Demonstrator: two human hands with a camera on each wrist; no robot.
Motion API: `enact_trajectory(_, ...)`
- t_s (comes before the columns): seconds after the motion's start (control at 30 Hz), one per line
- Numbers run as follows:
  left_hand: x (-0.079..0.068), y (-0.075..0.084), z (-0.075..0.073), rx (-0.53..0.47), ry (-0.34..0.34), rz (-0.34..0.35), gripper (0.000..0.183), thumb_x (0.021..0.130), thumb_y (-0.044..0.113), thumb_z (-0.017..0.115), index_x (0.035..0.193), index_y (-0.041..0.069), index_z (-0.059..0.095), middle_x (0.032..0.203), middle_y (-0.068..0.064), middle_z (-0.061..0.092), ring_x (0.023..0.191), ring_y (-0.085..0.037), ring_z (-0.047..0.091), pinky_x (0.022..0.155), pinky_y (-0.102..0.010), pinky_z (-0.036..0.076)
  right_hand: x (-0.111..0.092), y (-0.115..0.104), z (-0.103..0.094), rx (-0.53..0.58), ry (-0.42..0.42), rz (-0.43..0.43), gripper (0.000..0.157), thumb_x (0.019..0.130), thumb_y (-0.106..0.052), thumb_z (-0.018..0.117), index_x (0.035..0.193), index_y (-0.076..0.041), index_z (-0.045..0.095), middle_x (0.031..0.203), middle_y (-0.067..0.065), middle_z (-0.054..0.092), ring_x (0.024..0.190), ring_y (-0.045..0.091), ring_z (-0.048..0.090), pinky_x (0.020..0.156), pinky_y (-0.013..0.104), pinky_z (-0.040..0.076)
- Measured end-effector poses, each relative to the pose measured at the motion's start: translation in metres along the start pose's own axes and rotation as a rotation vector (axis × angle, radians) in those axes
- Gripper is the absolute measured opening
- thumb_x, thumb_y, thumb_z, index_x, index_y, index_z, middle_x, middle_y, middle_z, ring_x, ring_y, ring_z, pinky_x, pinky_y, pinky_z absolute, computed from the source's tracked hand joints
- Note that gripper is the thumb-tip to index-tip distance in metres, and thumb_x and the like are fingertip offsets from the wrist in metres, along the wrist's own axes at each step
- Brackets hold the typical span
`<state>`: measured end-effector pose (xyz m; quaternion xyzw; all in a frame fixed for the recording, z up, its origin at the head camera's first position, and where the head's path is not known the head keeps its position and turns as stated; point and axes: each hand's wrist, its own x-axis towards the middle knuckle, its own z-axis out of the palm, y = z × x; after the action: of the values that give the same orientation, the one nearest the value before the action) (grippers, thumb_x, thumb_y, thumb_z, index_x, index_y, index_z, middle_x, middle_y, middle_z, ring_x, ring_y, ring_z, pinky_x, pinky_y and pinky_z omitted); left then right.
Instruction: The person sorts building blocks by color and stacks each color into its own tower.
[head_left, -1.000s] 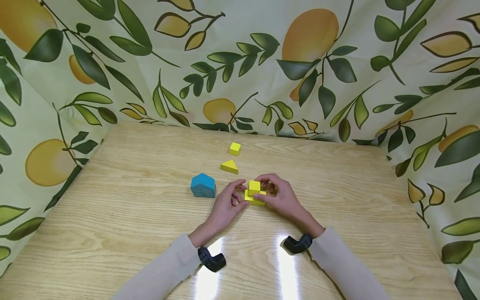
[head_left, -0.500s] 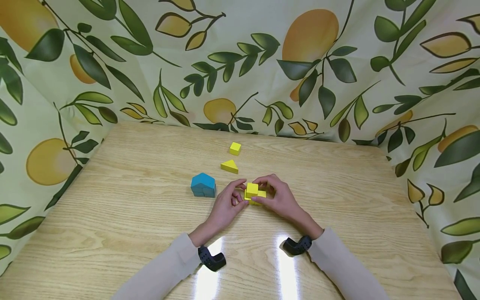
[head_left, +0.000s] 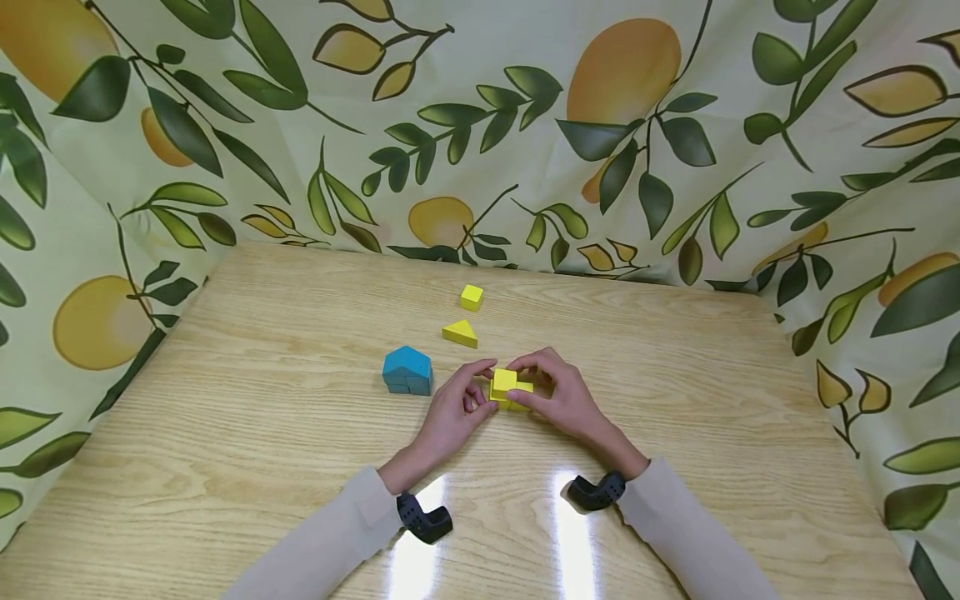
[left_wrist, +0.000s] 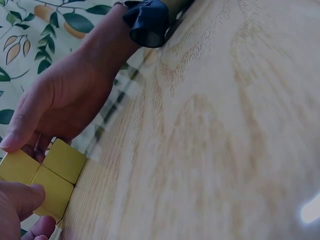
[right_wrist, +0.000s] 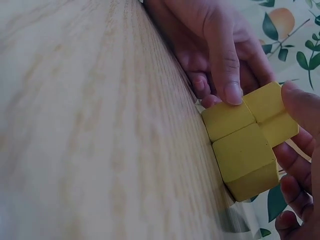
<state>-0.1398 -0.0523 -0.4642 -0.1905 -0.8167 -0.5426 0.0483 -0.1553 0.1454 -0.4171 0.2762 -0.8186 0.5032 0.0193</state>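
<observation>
Two yellow cubes stand side by side on the table, with a third yellow cube (head_left: 505,379) on top of the left one. My right hand (head_left: 561,393) pinches this upper cube between thumb and forefinger. My left hand (head_left: 450,410) holds the lower left cube (right_wrist: 229,120), thumb at the near side and fingers behind. In the right wrist view, the lower right cube (right_wrist: 245,155) sits flush against it, untouched by fingers. The left wrist view shows the upper cube (left_wrist: 17,166) level over the lower left cube (left_wrist: 57,192), largely hidden by the left thumb.
A blue house-shaped block stack (head_left: 407,372) stands left of the hands. Behind them lie a yellow triangular block (head_left: 460,333) and another yellow cube (head_left: 472,297). Patterned cloth (head_left: 480,167) borders the wooden table (head_left: 300,333) at the back and sides.
My right hand has shifted the upper cube slightly left, from over the middle of the two lower cubes onto the left one. My left hand has stayed almost still.
</observation>
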Motion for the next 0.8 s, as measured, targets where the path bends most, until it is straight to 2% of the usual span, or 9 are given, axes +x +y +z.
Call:
enact_trajectory(0.27, 0.0000, 0.0004, 0.0002, 0.000, -0.005, -0.011, 0.056, 0.083, -0.002, 0.072, 0.133, 0.014, 0.052, 0.113, -0.003, 0.058, 0.070, -0.011, 0.051, 0.060, -0.024, 0.042, 0.0000, 0.0028, 0.0020, 0.034, 0.006, -0.017, 0.029, 0.080, -0.001, 0.076, 0.107, 0.000, 0.065, 0.099, 0.011, 0.059, 0.097, 0.032, 0.055, 0.087, 0.045, 0.047)
enact_trajectory(0.67, -0.0005, -0.0007, -0.0005, -0.038, 0.021, 0.031, 0.054, 0.083, -0.002, 0.072, 0.130, 0.017, 0.053, 0.112, -0.002, 0.059, 0.071, -0.012, 0.052, 0.058, -0.024, 0.042, 0.0004, 0.0030, 0.0028, 0.072, 0.003, -0.021, 0.030, 0.079, 0.002, 0.076, 0.107, 0.002, 0.065, 0.100, 0.011, 0.058, 0.098, 0.034, 0.054, 0.086, 0.046, 0.048)
enact_trajectory(0.8, -0.0008, -0.0014, -0.0007, -0.053, 0.027, 0.052, 0.049, 0.083, -0.002, 0.072, 0.125, 0.018, 0.054, 0.101, -0.002, 0.059, 0.072, -0.014, 0.053, 0.059, -0.024, 0.042, 0.0001, 0.0032, 0.0027, 0.096, -0.003, -0.025, 0.031, 0.079, 0.004, 0.075, 0.107, 0.003, 0.064, 0.101, 0.012, 0.058, 0.098, 0.036, 0.054, 0.086, 0.047, 0.048)
